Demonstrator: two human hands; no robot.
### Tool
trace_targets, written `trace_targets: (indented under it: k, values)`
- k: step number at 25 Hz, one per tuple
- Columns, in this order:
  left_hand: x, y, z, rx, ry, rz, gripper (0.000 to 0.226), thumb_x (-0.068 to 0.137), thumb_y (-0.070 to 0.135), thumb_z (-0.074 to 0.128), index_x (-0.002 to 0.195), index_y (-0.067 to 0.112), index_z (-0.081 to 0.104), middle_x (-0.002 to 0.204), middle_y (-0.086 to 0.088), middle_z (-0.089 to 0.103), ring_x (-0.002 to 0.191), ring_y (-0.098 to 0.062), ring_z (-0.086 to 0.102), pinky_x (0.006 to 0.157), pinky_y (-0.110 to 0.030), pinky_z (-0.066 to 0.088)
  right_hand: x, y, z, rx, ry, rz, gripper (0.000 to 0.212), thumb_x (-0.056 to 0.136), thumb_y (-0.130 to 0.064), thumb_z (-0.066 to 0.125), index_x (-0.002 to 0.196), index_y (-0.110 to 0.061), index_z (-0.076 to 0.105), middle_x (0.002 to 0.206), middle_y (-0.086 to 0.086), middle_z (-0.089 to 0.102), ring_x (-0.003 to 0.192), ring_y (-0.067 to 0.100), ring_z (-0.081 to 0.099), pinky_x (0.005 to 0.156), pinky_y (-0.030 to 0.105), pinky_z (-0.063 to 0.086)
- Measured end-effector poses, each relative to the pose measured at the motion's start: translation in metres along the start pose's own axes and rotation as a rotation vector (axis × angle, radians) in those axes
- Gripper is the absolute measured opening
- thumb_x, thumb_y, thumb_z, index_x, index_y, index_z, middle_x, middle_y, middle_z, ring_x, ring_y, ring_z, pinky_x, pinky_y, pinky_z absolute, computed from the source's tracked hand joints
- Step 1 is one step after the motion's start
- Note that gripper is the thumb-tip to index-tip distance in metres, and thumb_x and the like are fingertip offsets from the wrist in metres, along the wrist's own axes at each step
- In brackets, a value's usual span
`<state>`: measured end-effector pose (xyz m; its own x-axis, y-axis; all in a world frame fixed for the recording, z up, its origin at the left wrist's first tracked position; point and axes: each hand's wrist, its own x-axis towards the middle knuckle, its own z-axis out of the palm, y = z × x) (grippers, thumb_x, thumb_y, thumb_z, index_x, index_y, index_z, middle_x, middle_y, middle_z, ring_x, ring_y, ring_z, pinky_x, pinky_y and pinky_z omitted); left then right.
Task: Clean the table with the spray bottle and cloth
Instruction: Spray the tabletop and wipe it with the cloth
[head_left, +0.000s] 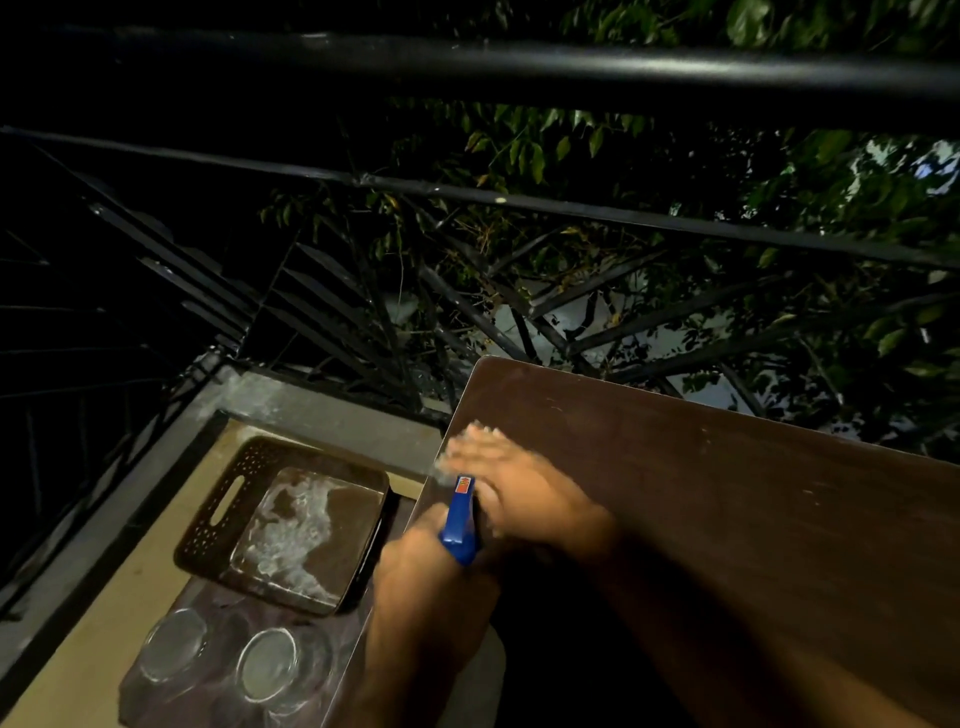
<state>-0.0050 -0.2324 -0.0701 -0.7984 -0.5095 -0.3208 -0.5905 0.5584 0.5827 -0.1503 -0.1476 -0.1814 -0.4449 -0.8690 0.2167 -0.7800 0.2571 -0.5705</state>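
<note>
- Left hand (415, 566), lower centre, fist wrapped round the blue spray bottle (460, 519).
- Right hand (498, 467), blurred, fingers spread flat near the brown table (727, 519) left edge.

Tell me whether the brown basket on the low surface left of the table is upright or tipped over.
Upright. The brown basket sits flat with its open top facing up; its perforated wall, handle slot and whitish-streaked floor all show from above. It seems to hold nothing.

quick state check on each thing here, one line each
spray bottle: gripped in left hand
right hand: blurred, flat on table near its left edge
cloth: not clearly visible
brown tray: on lower surface, whitish residue inside
two glasses: standing beside tray
</note>
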Motion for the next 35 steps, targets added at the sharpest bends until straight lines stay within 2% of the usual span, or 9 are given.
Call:
trace_targets:
  k: [2, 5, 9, 14, 17, 21, 24, 30, 35]
  values:
    - [0.0, -0.005, 0.006, 0.045, -0.025, 0.033, 0.029, 0.07, 0.037, 0.052, 0.095, 0.022, 0.056, 0.088, 0.003, 0.069, 0.087, -0.022, 0.066, 0.078, -0.036, 0.056, 0.038, 0.027, -0.007, -0.088, 0.146, 0.258, 0.048, 0.098, -0.012, 0.045, 0.144, -0.023, 0.045, 0.155, 0.002, 0.035, 0.147, 0.018, 0.018, 0.12, 0.03, 0.003]
    - [0.003, -0.009, 0.007, 0.06, -0.03, -0.016, 0.021, 0.075, 0.029, 0.058, 0.095, 0.024, 0.055, 0.086, 0.004, 0.067, 0.085, -0.021, 0.065, 0.077, -0.036, 0.056, 0.068, 0.045, -0.021, -0.099, 0.187, 0.501, 0.048, 0.098, -0.011, 0.044, 0.145, -0.02, 0.043, 0.156, 0.003, 0.033, 0.148, 0.02, 0.015, 0.121, 0.035, 0.003]
    - [-0.001, -0.006, 0.005, -0.034, -0.019, -0.002, 0.025, 0.078, 0.042, 0.056, 0.097, 0.026, 0.059, 0.086, 0.007, 0.067, 0.08, -0.013, 0.065, 0.072, -0.029, 0.056, 0.025, 0.011, 0.002, -0.022, 0.037, 0.267, 0.05, 0.094, -0.015, 0.046, 0.142, -0.029, 0.047, 0.153, -0.007, 0.037, 0.146, 0.008, 0.019, 0.122, 0.035, 0.008]
    - [-0.004, -0.007, 0.005, -0.081, 0.048, 0.087, 0.018, 0.086, 0.033, 0.06, 0.104, 0.028, 0.06, 0.084, 0.012, 0.062, 0.082, -0.012, 0.063, 0.072, -0.023, 0.051, -0.029, -0.005, 0.003, -0.023, -0.168, 0.008, 0.045, 0.092, -0.018, 0.048, 0.136, -0.014, 0.056, 0.15, 0.006, 0.043, 0.143, 0.02, 0.029, 0.119, 0.029, 0.014]
    - [-0.004, -0.007, 0.005, -0.027, 0.04, 0.029, 0.023, 0.077, 0.037, 0.061, 0.094, 0.021, 0.057, 0.081, 0.007, 0.063, 0.083, -0.022, 0.064, 0.069, -0.033, 0.049, 0.003, 0.038, -0.015, -0.087, 0.051, 0.234, 0.049, 0.093, -0.016, 0.047, 0.141, -0.025, 0.051, 0.152, -0.002, 0.041, 0.145, 0.011, 0.024, 0.121, 0.027, 0.007]
    - [-0.003, -0.002, 0.005, -0.051, 0.023, -0.045, 0.016, 0.081, 0.031, 0.066, 0.088, 0.022, 0.055, 0.081, 0.002, 0.063, 0.074, -0.016, 0.061, 0.066, -0.032, 0.051, 0.033, 0.072, -0.037, -0.121, 0.216, 0.575, 0.049, 0.096, -0.011, 0.046, 0.145, -0.019, 0.045, 0.155, 0.004, 0.034, 0.147, 0.02, 0.018, 0.12, 0.031, 0.003]
    - [-0.003, 0.0, 0.002, -0.067, -0.044, -0.105, 0.016, 0.085, 0.031, 0.067, 0.093, 0.023, 0.056, 0.087, 0.0, 0.063, 0.079, -0.018, 0.063, 0.073, -0.034, 0.055, 0.011, 0.044, -0.024, -0.102, 0.224, 0.485, 0.052, 0.093, -0.01, 0.048, 0.143, -0.022, 0.047, 0.154, 0.0, 0.038, 0.147, 0.015, 0.019, 0.122, 0.032, 0.004]
    - [-0.009, 0.008, -0.002, -0.072, -0.047, -0.107, 0.012, 0.086, 0.031, 0.062, 0.082, 0.023, 0.054, 0.078, 0.003, 0.063, 0.069, -0.011, 0.06, 0.057, -0.024, 0.044, -0.078, 0.004, -0.008, 0.007, -0.049, 0.106, 0.052, 0.089, -0.012, 0.054, 0.137, -0.031, 0.054, 0.149, -0.007, 0.043, 0.144, 0.006, 0.024, 0.12, 0.028, 0.01]
    - [-0.014, 0.007, 0.003, -0.077, -0.001, -0.063, 0.012, 0.082, 0.024, 0.063, 0.079, 0.024, 0.052, 0.073, 0.002, 0.062, 0.065, -0.012, 0.059, 0.054, -0.025, 0.042, -0.084, 0.077, -0.076, -0.142, 0.355, 0.715, 0.05, 0.093, -0.011, 0.051, 0.14, -0.026, 0.051, 0.151, -0.003, 0.041, 0.145, 0.011, 0.024, 0.121, 0.032, 0.013]
